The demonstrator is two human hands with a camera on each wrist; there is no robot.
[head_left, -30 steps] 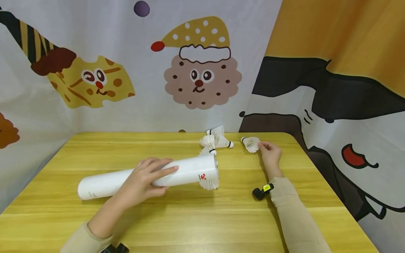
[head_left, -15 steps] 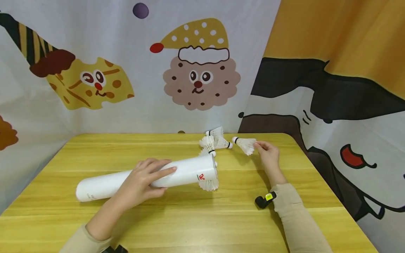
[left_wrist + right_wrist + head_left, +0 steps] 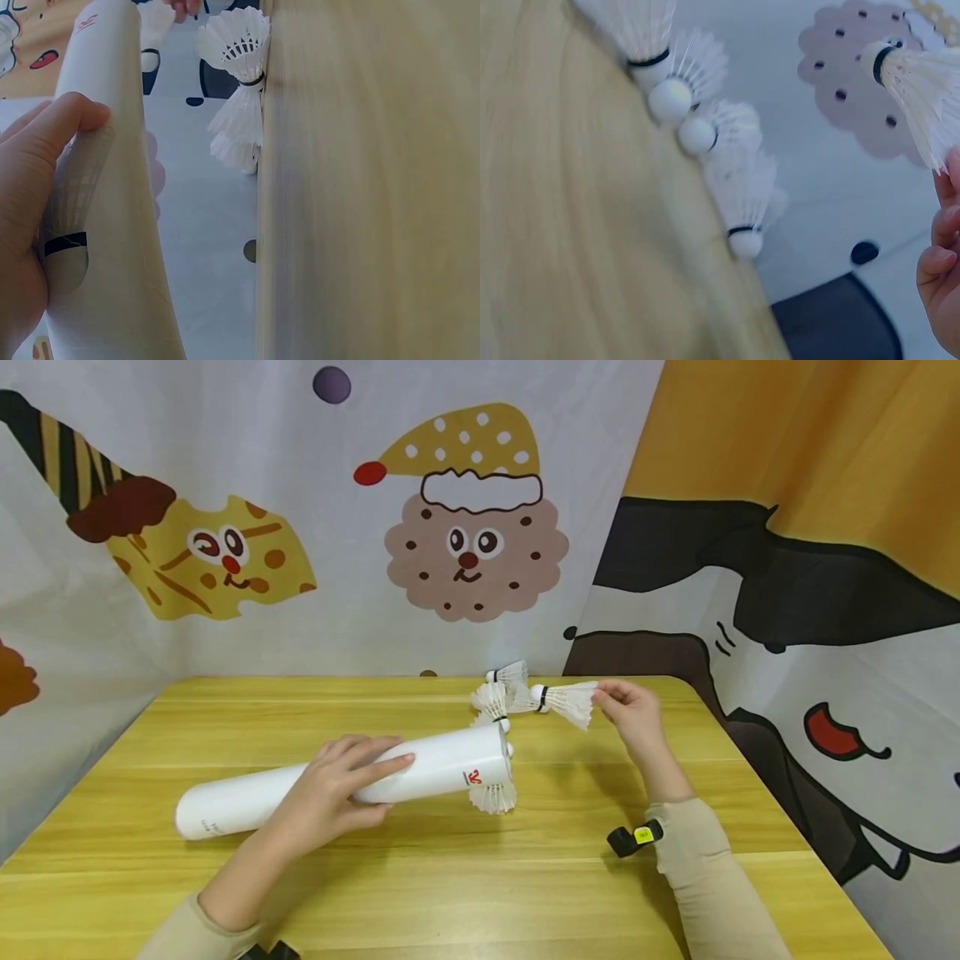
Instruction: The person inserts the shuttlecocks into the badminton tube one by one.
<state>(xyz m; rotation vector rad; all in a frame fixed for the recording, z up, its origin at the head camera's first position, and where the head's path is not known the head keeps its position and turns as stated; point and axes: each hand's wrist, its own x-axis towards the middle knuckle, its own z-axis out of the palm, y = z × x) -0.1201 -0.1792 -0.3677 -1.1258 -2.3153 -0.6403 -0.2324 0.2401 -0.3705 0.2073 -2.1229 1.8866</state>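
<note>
A long white tube lies on the yellow wooden table; feathers of a shuttlecock stick out of its right end. My left hand grips the tube's middle, and in the left wrist view my fingers curl round the tube. My right hand pinches the feather end of a white shuttlecock, held in the air with its cork pointing left. The right wrist view shows that shuttlecock above my fingers.
Three loose shuttlecocks lie in a cluster at the table's far edge, just past the tube's open end; they show too in the right wrist view. Cartoon-printed cloth walls stand behind and to the right.
My right hand has lifted the shuttlecock off the table and carried it left toward the cluster. The left hand and tube have stayed almost still.
</note>
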